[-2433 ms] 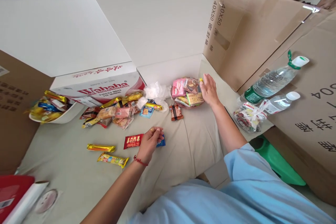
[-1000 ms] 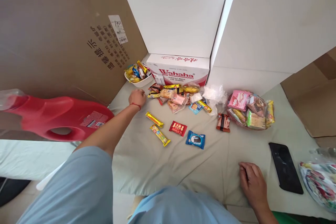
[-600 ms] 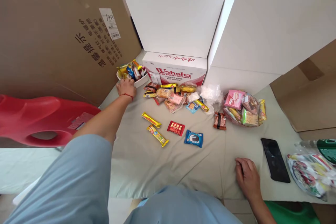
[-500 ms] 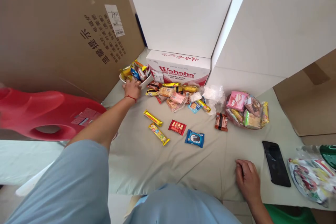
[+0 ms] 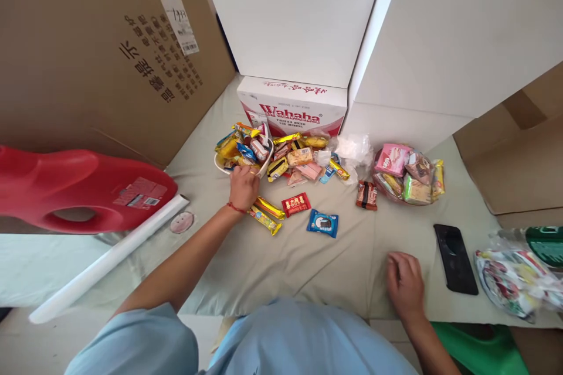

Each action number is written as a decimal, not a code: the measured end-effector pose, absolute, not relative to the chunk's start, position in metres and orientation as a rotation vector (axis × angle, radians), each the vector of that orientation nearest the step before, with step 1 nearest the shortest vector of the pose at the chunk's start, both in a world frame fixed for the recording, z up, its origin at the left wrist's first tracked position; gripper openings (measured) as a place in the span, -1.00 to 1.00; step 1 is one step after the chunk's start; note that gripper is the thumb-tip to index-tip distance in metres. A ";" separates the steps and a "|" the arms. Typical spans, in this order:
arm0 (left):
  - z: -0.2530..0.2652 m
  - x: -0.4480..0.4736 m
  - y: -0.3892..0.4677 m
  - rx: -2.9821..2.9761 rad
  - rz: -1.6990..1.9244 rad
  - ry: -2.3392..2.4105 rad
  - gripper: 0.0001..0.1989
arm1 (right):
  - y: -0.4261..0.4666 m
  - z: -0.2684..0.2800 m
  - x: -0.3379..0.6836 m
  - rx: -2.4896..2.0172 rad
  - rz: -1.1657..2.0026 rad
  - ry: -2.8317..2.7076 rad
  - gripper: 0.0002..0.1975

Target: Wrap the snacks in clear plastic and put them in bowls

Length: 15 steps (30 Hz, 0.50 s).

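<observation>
My left hand (image 5: 244, 188) is closed on the near rim of a white bowl (image 5: 219, 164) heaped with wrapped snacks. My fingertips are partly hidden at the rim. In front of the wrist lie two yellow snack bars (image 5: 264, 221), a red packet (image 5: 296, 204) and a blue packet (image 5: 322, 223). To the right of the bowl is a pile of packaged snacks (image 5: 299, 156), which its side touches. My right hand (image 5: 405, 284) rests on the cloth near the front edge, fingers curled in and nothing seen in them.
At the right stand a second bowl of snacks (image 5: 404, 173), a brown packet (image 5: 366, 195), a black phone (image 5: 455, 258) and a plastic-wrapped bundle (image 5: 519, 281). Behind are a Wahaha carton (image 5: 292, 106) and white panels (image 5: 290, 17). A red jug (image 5: 83, 187) and white roll (image 5: 109, 259) lie left.
My left hand has drawn the white bowl right and toward me, up against the snack pile. My right hand stays on the cloth. The view has shifted slightly.
</observation>
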State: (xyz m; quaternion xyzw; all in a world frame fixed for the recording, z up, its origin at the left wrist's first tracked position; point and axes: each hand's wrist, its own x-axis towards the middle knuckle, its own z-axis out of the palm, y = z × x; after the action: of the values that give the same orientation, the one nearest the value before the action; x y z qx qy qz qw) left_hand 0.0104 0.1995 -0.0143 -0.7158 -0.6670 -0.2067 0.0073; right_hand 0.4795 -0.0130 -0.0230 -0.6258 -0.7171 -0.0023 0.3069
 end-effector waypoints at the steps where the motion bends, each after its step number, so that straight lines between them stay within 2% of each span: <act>1: -0.014 0.014 0.197 -2.211 -0.691 -2.099 -0.78 | -0.008 -0.017 0.463 -1.589 -0.010 -1.925 -0.77; 6: -0.012 0.039 0.183 -2.227 -0.799 -2.132 -0.78 | 0.034 -0.002 0.350 -0.967 0.200 -2.447 -0.58; 10: -0.007 0.037 0.176 -2.268 -0.806 -2.100 -0.77 | 0.085 -0.010 0.277 -0.482 0.274 -2.785 -0.61; 12: -0.003 0.026 0.173 -2.267 -0.813 -2.087 -0.76 | 0.115 -0.015 0.260 -0.451 0.322 -2.871 -0.62; 15: 0.001 0.010 0.167 -2.283 -0.808 -2.068 -0.74 | 0.158 -0.013 0.259 -0.728 0.343 -2.853 -0.63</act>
State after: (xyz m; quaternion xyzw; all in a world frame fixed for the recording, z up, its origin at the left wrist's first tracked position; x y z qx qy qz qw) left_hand 0.0097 0.1666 0.0011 -0.7167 -0.6493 -0.2536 -0.0217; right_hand 0.2588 0.1579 -0.0130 -0.2447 -0.9587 0.1153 0.0883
